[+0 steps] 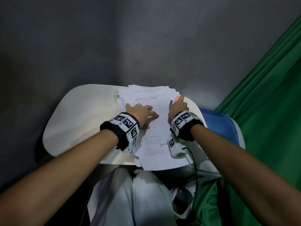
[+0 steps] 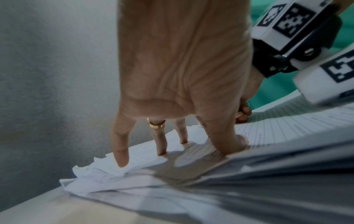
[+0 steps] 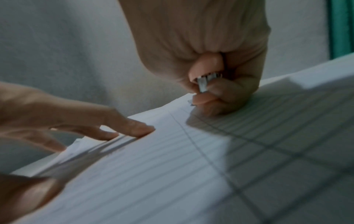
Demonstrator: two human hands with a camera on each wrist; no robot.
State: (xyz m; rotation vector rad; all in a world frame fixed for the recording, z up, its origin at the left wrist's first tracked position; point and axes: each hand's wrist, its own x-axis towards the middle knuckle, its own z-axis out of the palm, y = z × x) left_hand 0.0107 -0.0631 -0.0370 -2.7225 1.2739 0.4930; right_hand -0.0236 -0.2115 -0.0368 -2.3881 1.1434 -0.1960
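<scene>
A loose stack of printed paper forms lies on a small white table. My left hand rests flat on the stack's left part with straight, spread fingers pressing the sheets; it wears a gold ring. My right hand is at the top sheet's far right corner, curled round a small metal piece. A pink tip shows at that hand in the head view. What the metal piece is I cannot tell. The sheets' left edges are fanned and uneven.
A blue and white object sits right of the table. Green cloth hangs further right. A grey wall is behind the table. A black cable runs down from my right wrist over the table's near edge.
</scene>
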